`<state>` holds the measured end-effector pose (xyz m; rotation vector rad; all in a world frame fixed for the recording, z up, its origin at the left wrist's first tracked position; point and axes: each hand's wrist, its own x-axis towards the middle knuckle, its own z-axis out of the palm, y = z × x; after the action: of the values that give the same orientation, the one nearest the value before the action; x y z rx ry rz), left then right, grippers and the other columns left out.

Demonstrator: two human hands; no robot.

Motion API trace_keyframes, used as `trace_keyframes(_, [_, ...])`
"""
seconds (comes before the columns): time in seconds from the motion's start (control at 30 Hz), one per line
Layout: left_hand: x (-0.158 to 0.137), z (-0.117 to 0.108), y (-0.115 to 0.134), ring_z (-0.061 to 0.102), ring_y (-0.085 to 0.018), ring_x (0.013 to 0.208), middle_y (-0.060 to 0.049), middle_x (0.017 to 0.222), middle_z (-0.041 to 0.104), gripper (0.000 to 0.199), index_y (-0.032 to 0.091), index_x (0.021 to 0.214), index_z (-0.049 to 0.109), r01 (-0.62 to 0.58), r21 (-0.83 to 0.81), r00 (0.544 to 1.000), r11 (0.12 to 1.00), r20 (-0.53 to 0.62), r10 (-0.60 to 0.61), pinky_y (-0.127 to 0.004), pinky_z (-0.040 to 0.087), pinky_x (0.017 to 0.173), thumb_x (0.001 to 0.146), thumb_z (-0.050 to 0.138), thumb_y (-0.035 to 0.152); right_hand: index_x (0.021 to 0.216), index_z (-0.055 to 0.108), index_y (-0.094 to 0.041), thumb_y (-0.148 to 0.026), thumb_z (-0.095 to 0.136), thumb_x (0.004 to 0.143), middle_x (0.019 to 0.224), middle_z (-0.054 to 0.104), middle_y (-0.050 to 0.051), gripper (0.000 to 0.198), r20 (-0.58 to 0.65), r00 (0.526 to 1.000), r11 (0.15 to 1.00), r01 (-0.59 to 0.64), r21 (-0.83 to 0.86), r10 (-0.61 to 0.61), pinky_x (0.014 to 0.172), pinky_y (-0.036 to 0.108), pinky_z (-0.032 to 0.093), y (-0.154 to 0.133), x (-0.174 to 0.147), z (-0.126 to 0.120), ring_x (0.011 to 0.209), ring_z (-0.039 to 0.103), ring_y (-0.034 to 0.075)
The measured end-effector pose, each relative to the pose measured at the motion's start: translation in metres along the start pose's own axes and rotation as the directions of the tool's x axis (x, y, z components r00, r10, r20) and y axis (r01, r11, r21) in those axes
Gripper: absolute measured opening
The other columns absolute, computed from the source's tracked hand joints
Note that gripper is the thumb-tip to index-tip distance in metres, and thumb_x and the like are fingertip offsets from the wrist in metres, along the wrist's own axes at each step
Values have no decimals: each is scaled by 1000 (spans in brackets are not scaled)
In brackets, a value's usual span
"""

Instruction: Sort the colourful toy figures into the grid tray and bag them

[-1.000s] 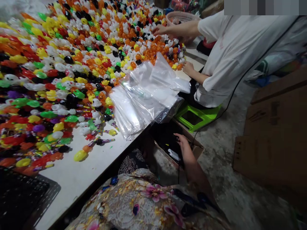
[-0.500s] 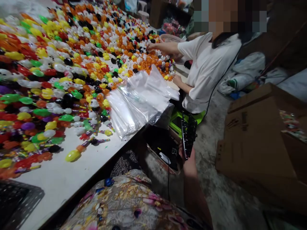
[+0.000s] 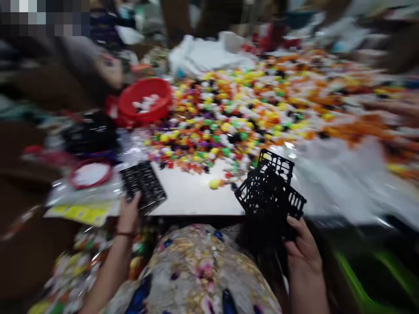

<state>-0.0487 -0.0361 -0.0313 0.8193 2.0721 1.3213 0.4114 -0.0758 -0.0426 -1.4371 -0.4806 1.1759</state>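
Right hand (image 3: 303,246): your fingers are closed in a narrow pinch on the near right corner of several black openwork plastic trays (image 3: 270,187). These fan out at mixed angles ahead of and left of those fingers, over the front edge of the white worktop (image 3: 186,196); exact count unclear, they overlap. Left hand (image 3: 130,213): thumb on the near edge of a black lattice tray (image 3: 150,185), which reaches away ahead and to the right of it; the other fingers are blurred and partly hidden, so you can't tell whether they grip. Red cord (image 3: 125,234) round that wrist. Past both hands, a big heap of small colored plastic toys (image 3: 225,126); a yellow toy (image 3: 215,184) lies nearer, between the two sets of fingers. Well beyond your left fingers, a red basin (image 3: 153,115) with white pieces (image 3: 145,104) in it. Left of those fingers, a pink-rimmed round container (image 3: 72,176) and, nearer, yellow strips (image 3: 87,212) on clear plastic. Right of your right fingers, clear plastic bags (image 3: 343,183); farther off that way, another person's hand (image 3: 402,107), blurred. Below and right of your right fingers, a green plastic stool (image 3: 353,279).
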Motion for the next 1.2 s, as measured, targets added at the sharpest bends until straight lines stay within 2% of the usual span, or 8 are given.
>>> trace_keyframes(0.13, [18,-29,-9,63,-23,98,-8,98,70,49,17,96,60,40,-62,995,997,-91,-46,-38,50,93,67,77,52,94,69,-30,-36,78,58,87,74,-1,38,358,916,982,-155,-104,182,62,36,56,4,15,109,74,68,24])
trace_keyframes(0.27, [24,-29,-18,64,-25,94,-8,96,71,64,16,97,62,70,-118,991,991,126,-55,-39,50,88,57,76,64,80,66,-27,-31,83,49,74,71,-2,35,489,836,966,-182,-182,249,58,32,53,7,16,185,64,64,20])
trace_keyframes(0.5, [15,-36,-22,59,-31,108,-13,102,67,41,18,93,67,-175,216,984,961,77,162,-45,44,100,74,71,54,90,68,-24,-32,84,47,79,72,0,46,618,741,952,-98,-289,263,67,34,53,4,26,238,72,65,22])
trace_keyframes(0.6, [16,-43,-9,55,-29,118,-14,118,63,47,19,111,65,-256,71,966,964,0,257,-43,44,104,80,67,54,92,68,-22,-29,87,43,83,73,2,53,667,677,924,-53,-378,311,71,34,52,-3,19,253,75,65,22])
trace_keyframes(0.7, [21,-47,6,62,-25,111,-11,121,64,66,23,132,54,-29,-297,964,955,243,104,-39,52,92,81,61,63,87,67,-21,-25,89,41,79,72,0,51,721,595,888,25,-459,355,71,32,49,-9,10,267,73,63,20])
trace_keyframes(0.83, [26,-42,12,68,-21,86,-9,110,70,76,25,134,55,312,-426,840,849,542,-37,-34,54,76,68,78,57,79,65,-21,-23,88,40,69,67,-4,45,764,505,862,73,-501,402,67,29,47,-8,-1,275,67,59,17])
trace_keyframes(0.97, [19,-32,4,62,-12,68,1,79,69,56,18,103,66,364,-466,865,806,490,-107,-25,51,67,57,89,41,85,66,-21,-23,88,40,69,67,-4,50,722,568,868,24,-496,396,63,28,45,-1,-8,266,64,57,15])
trace_keyframes(1.2, [-5,-34,-5,65,-11,70,1,84,69,35,19,91,62,456,-506,843,732,509,-173,-21,54,64,68,84,34,83,67,-22,-32,91,42,79,74,0,49,621,728,927,-55,-370,291,66,27,50,8,-2,235,70,64,17])
